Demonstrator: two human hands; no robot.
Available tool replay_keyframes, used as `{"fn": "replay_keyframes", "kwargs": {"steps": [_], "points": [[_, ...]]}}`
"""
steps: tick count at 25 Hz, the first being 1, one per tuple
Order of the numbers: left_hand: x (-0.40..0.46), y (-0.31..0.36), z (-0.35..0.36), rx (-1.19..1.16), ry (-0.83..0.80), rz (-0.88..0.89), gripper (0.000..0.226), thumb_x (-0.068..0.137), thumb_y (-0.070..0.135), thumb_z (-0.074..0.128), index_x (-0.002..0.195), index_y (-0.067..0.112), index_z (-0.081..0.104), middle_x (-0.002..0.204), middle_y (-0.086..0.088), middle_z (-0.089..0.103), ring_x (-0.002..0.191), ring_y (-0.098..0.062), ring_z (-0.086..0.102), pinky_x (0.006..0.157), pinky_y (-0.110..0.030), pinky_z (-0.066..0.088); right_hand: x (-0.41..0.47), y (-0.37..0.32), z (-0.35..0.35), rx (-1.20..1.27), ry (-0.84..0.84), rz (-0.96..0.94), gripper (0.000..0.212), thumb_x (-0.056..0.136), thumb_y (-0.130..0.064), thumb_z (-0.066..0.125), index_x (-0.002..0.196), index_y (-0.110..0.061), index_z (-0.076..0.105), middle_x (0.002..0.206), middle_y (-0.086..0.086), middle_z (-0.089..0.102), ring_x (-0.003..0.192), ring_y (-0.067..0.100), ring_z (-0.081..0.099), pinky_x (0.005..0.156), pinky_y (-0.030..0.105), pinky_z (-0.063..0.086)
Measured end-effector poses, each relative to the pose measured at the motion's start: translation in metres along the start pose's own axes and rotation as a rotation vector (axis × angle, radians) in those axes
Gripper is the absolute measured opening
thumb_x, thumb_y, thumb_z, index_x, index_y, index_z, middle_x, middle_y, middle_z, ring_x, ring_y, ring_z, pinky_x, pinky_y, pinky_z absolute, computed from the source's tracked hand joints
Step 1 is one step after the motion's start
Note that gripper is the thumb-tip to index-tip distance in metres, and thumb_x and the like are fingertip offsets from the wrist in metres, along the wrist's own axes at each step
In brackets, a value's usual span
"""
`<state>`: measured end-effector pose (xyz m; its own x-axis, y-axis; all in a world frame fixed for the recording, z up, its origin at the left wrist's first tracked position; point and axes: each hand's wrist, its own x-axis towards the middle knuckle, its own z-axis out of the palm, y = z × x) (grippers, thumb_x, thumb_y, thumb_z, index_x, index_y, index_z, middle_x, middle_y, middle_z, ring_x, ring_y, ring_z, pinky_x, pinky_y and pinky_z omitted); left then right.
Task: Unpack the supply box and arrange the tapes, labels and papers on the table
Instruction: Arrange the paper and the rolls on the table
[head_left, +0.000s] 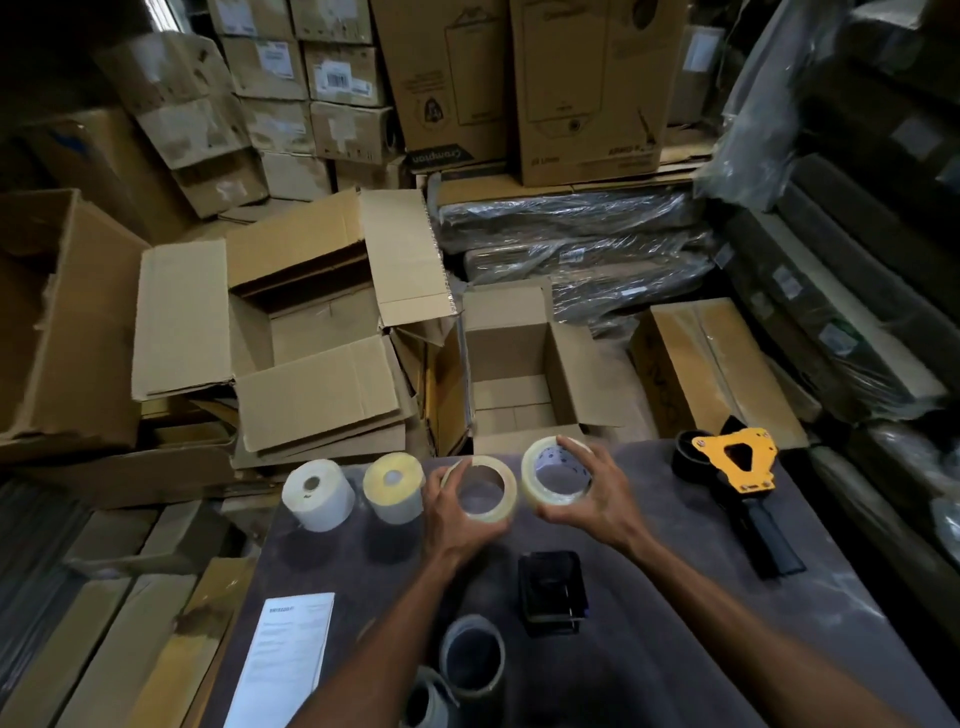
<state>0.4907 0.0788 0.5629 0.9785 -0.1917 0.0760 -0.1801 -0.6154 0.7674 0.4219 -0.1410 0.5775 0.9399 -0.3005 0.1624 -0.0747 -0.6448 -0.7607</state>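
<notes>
On the dark table (675, 613), my left hand (452, 512) grips a clear tape roll (493, 512) lying flat. Beside it my right hand (587, 501) holds a second clear tape roll (537, 486), tilted with its far edge raised. Left of them stand a white label roll (319, 496) and a yellowish label roll (392, 486). A printed paper sheet (285, 660) lies at the table's near left. Nearer me are a grey tape roll (472, 660) and another roll (428, 701) at the bottom edge. An open small cardboard box (514, 384) sits just beyond the table.
A yellow and black tape dispenser (737, 478) lies at the table's right. A black device (553, 592) rests mid-table. A large open carton (306, 338) and stacked cartons fill the floor behind. Plastic-wrapped bundles (576, 244) lie at the back right.
</notes>
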Motion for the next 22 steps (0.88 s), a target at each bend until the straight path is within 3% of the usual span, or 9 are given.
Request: {"fn": "replay_keyframes", "kwargs": {"steps": [5,8,11,15,22], "points": [[0.025,-0.006,0.027,0.003,-0.088,-0.066,0.101,0.049,0.053,0.084,0.14,0.034,0.044,0.139,0.003,0.04,0.13,-0.018,0.044,0.106,-0.025,0.036,0.023,0.041,0.014,0.007,-0.052,0.038,0.099,0.053,-0.061,0.085,0.14,-0.041,0.041,0.133,-0.012,0.043,0.122,0.008,0.047,0.107,0.038,0.045],[0.033,-0.012,0.041,-0.001,-0.019,-0.103,0.101,0.044,0.059,0.077,0.137,0.033,0.047,0.128,0.007,0.044,0.123,-0.015,0.051,0.104,-0.035,0.046,0.029,0.054,0.023,0.007,-0.076,0.053,0.099,0.056,-0.059,0.085,0.142,-0.038,0.042,0.136,-0.009,0.043,0.124,0.009,0.046,0.111,0.036,0.041],[0.035,-0.016,0.054,0.014,-0.014,-0.124,0.096,0.046,0.055,0.081,0.134,0.034,0.049,0.123,0.011,0.043,0.117,-0.01,0.051,0.101,-0.029,0.046,0.034,0.064,0.033,0.002,-0.125,0.07,0.103,0.055,-0.06,0.085,0.144,-0.034,0.041,0.144,-0.001,0.042,0.131,0.017,0.045,0.11,0.035,0.041],[0.037,-0.027,0.071,0.015,0.014,-0.097,0.087,0.05,0.053,0.083,0.127,0.042,0.045,0.12,0.018,0.038,0.114,-0.006,0.052,0.098,-0.026,0.048,0.03,0.076,0.044,0.068,-0.02,0.058,0.094,0.056,-0.057,0.086,0.138,-0.034,0.047,0.131,-0.011,0.046,0.121,0.001,0.046,0.108,0.025,0.041],[0.047,-0.034,0.083,0.013,0.0,-0.091,0.089,0.051,0.053,0.081,0.132,0.038,0.047,0.124,0.017,0.038,0.114,-0.006,0.053,0.097,-0.02,0.045,0.034,0.093,0.054,0.063,-0.015,0.092,0.098,0.055,-0.05,0.088,0.141,-0.026,0.047,0.134,-0.009,0.046,0.123,0.002,0.046,0.106,0.018,0.038]]}}
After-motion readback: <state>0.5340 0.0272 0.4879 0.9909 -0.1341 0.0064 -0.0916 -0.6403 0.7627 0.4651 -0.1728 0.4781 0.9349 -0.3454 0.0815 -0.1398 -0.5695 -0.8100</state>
